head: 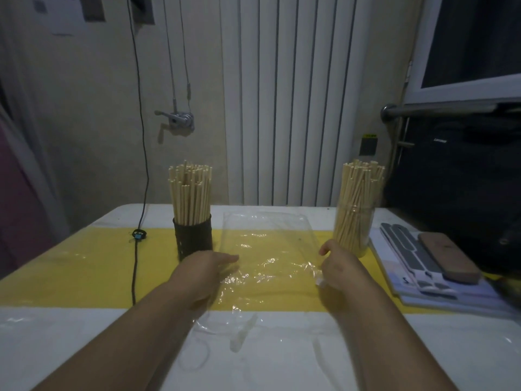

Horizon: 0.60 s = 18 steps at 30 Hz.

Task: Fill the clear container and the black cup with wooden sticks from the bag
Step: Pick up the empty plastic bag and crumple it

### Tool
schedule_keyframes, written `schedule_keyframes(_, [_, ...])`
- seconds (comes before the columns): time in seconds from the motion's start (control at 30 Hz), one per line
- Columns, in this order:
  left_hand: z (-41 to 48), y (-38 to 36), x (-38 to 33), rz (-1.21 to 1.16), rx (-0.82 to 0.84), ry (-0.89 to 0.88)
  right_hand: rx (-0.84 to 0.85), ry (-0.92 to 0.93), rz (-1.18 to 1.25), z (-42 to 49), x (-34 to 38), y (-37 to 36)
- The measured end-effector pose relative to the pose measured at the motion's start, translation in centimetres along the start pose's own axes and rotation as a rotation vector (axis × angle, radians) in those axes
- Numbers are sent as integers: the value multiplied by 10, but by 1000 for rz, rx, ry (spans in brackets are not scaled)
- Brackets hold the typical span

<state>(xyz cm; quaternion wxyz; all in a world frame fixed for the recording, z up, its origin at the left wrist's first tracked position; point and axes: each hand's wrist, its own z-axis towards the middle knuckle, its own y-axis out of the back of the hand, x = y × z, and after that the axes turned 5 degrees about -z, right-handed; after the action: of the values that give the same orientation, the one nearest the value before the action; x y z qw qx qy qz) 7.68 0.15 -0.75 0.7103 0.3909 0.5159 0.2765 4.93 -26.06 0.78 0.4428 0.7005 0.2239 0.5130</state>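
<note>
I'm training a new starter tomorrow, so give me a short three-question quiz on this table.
1. True or false: the flat bag holds sticks.
2. Fill in: the clear container stands beside the ___ hand.
3. Which stands nearest the left hand? A) black cup B) clear container C) cable
Key: 1 false, the bag looks empty, sticks fill both holders; 2 right hand; 3 A.
</note>
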Motion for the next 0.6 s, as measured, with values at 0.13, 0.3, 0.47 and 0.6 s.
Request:
schedule_keyframes(0.13, [3, 3, 9, 86, 52, -16, 89, 55, 231, -1, 2, -1])
schedule_keyframes(0.3, [-4, -1, 9, -537, 1, 142, 278, 283, 341, -12, 9, 3])
schedule_keyframes(0.47, [-23, 14, -22, -684, -90, 218, 4, 465, 142, -3, 6, -3])
schedule_keyframes(0.6, [-33, 10, -24, -749, -258, 191, -126, 504, 241, 0, 7, -5])
